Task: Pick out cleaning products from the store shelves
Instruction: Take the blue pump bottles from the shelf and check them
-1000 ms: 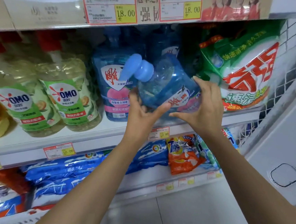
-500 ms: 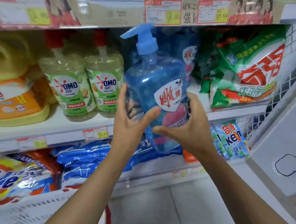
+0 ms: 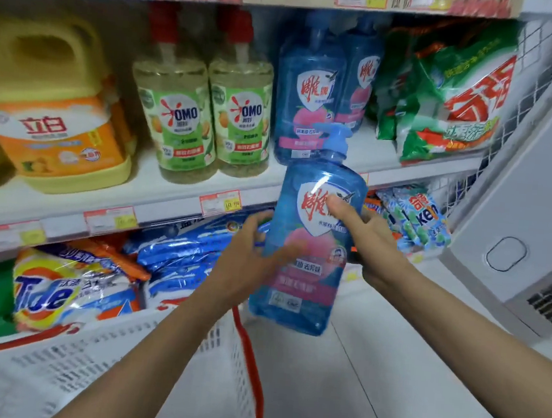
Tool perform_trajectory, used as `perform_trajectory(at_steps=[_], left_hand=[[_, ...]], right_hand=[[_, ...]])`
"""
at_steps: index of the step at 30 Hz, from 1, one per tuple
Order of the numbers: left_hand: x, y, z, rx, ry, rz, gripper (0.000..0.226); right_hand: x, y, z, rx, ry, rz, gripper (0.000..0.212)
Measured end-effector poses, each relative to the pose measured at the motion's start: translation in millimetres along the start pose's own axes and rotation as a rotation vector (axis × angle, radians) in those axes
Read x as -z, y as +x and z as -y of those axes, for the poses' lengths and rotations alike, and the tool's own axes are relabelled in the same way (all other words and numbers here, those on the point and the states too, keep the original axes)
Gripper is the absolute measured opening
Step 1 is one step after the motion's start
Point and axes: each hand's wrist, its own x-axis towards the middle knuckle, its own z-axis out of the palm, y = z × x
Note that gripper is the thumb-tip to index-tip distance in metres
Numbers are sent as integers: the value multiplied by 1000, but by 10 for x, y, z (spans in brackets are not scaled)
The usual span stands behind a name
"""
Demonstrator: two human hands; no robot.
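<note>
Two hands share one load: my left hand [image 3: 246, 261] and my right hand [image 3: 367, 243] both hold the translucent blue plastic pump bottle with a red-and-white shield label [image 3: 307, 255]. The right hand wraps the bottle's upper side, with the thumb pressed flat across the label and the fingers hidden behind. The left curls round the opposite flank lower down. It is blurred, so I cannot tell how firmly it bites.

Between the two grips the bottle stands nearly upright, with its pump head above my right thumb and its base hanging free below both hands. I judge the doubled hold suits a full, slick-walled bottle: one hand steadies, the other takes the weight.

Above and beyond the grip, two matching blue pump bottles [image 3: 308, 90] stand on the white shelf board [image 3: 174, 195]. A pair of pale yellow-green bottles with red caps [image 3: 209, 118] sits on the left-hand side of them, and a green-and-white detergent bag [image 3: 453, 101] on the right.

Beneath my left forearm sits the white perforated plastic basket with a red rim [image 3: 84, 369] — the likely destination. The next move calls for a swing down to that side, clear of the rim.
</note>
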Motion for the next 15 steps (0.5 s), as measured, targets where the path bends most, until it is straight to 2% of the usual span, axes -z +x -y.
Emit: perform_trajectory(at_steps=[2, 6, 8, 10, 12, 14, 15], left_hand=[[-33, -74, 131, 11, -16, 133, 64], [21, -130, 169, 9, -187, 156, 32], [31, -188, 164, 67, -204, 192, 43], [3, -276, 144, 119, -199, 219, 64], [-55, -308, 141, 114, -163, 206, 63], [-130, -315, 65, 39, -83, 136, 46], [-192, -320, 10, 13, -45, 97, 48]], right_hand=[[-15, -5, 67, -7, -57, -54, 42], [30, -39, 48, -22, -73, 46, 68], [48, -134, -37, -68, 116, 191, 65], [34, -226, -91, -136, 308, 266, 79], [-12, -261, -110, -104, 330, 209, 86], [-48, -278, -113, -55, 292, 43, 79], [-72, -287, -121, -29, 267, -29, 79]])
